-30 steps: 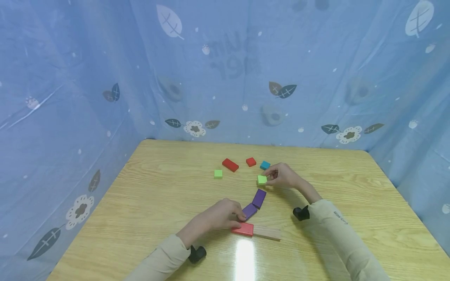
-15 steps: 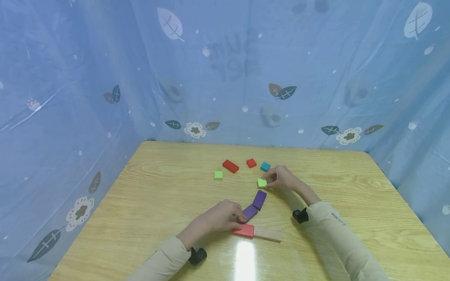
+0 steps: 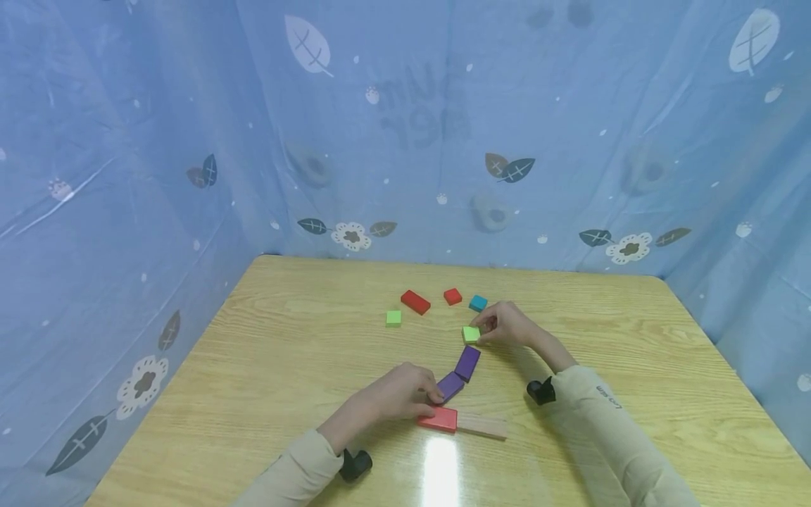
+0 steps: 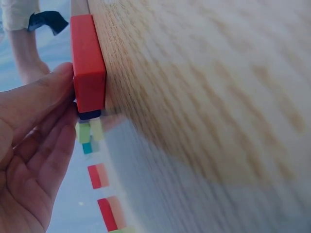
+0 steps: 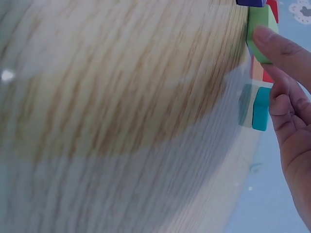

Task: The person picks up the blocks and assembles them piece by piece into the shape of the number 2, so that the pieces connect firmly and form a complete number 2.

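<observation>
My right hand pinches a light green block between thumb and fingers, low over the table just beyond a purple block. In the right wrist view the thumb lies on the green block, close to the purple block's edge. My left hand rests at a second purple block and a red block. Its thumb touches the red block, and its fingers reach the purple one, partly covering it. A plain wooden block adjoins the red block's right end.
Farther back on the wooden table lie a long red block, a small red block, a blue block and another green block. A blue patterned curtain hangs behind and at both sides.
My right hand has brought the green block slightly nearer, toward the upper purple block. The left hand and the blocks by it stay in place.
</observation>
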The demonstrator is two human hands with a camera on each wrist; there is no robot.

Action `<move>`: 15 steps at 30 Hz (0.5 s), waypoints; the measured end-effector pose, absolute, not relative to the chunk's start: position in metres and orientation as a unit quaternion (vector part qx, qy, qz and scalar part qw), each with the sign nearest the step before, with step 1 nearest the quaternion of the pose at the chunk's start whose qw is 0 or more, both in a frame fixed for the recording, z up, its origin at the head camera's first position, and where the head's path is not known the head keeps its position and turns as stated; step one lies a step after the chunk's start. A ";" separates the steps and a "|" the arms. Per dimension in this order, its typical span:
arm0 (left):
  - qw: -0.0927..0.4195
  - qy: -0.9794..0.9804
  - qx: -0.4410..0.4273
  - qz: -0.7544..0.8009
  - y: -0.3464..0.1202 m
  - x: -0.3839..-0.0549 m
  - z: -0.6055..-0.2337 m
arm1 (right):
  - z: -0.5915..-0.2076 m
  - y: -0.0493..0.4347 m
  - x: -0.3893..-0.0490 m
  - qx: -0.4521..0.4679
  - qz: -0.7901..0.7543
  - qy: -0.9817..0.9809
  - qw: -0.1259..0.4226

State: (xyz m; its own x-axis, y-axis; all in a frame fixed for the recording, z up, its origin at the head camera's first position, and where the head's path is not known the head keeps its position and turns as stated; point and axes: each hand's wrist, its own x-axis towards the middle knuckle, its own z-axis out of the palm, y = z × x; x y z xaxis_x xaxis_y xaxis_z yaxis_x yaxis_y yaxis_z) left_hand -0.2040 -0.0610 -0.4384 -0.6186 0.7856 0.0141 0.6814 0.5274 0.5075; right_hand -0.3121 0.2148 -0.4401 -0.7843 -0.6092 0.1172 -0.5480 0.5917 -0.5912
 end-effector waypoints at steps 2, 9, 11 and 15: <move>0.108 0.867 0.423 0.239 -0.061 -0.204 -0.439 | -0.440 0.214 -0.312 -0.328 -0.320 0.887 0.055; 0.102 0.866 0.430 0.235 -0.062 -0.203 -0.438 | -0.440 0.214 -0.312 -0.336 -0.328 0.880 0.072; 0.103 0.866 0.428 0.236 -0.062 -0.203 -0.437 | -0.439 0.215 -0.312 -0.342 -0.325 0.879 0.072; 0.103 0.866 0.428 0.239 -0.062 -0.204 -0.437 | -0.439 0.217 -0.312 -0.345 -0.327 0.876 0.081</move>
